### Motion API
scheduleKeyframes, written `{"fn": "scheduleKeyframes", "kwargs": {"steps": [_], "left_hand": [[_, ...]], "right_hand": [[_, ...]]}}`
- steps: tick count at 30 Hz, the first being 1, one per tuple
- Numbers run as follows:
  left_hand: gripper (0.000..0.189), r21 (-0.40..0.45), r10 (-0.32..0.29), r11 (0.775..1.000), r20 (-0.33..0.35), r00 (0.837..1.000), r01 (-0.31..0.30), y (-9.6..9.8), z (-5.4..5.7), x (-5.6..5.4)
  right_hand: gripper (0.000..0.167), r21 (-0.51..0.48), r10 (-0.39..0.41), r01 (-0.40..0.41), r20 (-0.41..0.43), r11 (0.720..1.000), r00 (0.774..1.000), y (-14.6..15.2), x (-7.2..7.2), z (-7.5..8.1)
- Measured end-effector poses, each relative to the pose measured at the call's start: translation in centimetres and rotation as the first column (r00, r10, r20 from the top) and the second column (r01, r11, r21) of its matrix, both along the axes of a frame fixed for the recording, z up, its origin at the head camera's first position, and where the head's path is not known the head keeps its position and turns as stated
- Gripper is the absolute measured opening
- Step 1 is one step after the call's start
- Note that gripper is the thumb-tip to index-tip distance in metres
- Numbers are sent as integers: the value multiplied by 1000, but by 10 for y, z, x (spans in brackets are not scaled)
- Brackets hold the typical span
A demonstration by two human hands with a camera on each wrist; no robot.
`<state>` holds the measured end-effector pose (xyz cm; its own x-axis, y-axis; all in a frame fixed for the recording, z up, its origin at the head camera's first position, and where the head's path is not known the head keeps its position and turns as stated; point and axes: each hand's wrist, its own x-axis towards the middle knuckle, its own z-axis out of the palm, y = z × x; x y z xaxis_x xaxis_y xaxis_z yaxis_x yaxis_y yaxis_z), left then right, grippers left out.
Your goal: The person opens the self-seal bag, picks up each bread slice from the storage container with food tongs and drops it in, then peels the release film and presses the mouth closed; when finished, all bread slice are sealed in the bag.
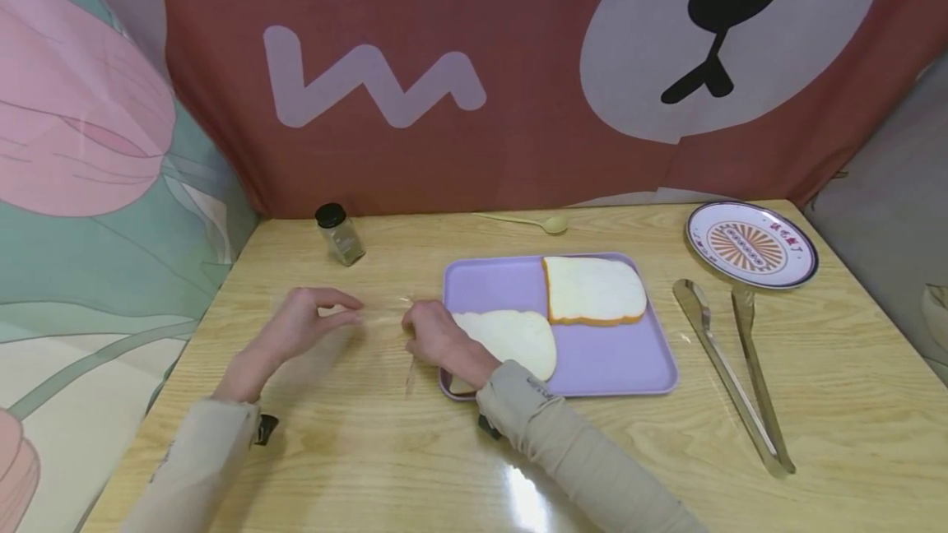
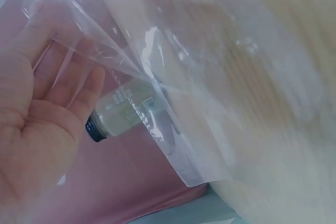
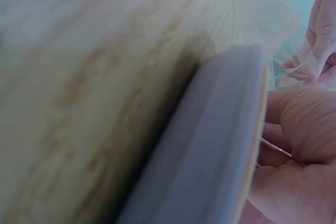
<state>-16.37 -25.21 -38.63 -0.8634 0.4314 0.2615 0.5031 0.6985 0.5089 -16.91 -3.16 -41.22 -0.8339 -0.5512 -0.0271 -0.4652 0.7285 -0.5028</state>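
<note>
A clear, crinkled sheet of plastic film (image 2: 210, 77) spans the gap between both hands above the table; whether it is a bag I cannot tell. My left hand (image 1: 296, 323) pinches one edge between thumb and fingers, left of the purple tray (image 1: 489, 282). At the tray's left rim, my right hand (image 1: 444, 336) grips the other side with curled fingers. Its wrist passes over a white bread slice (image 1: 518, 336) at the tray's front left. Another bread slice (image 1: 596, 290) with a brown crust lies at the back right of the tray.
A spice jar (image 1: 341, 237) with a black lid stands at the back left. Behind the tray lies a yellow spoon (image 1: 551, 225). To the right are metal tongs (image 1: 729, 368) and a patterned plate (image 1: 755, 245). A printed cloth (image 1: 444, 163) hangs along the table's back edge.
</note>
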Motion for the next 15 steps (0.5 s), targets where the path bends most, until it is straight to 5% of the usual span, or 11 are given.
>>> {"fn": "scheduleKeyframes", "kwargs": {"steps": [15], "left_hand": [[12,-28,-9,1000,-56,998,7,-3,10,3]], "right_hand": [[8,-14,56,-57,-76,998,996,0,-6,-10]]}}
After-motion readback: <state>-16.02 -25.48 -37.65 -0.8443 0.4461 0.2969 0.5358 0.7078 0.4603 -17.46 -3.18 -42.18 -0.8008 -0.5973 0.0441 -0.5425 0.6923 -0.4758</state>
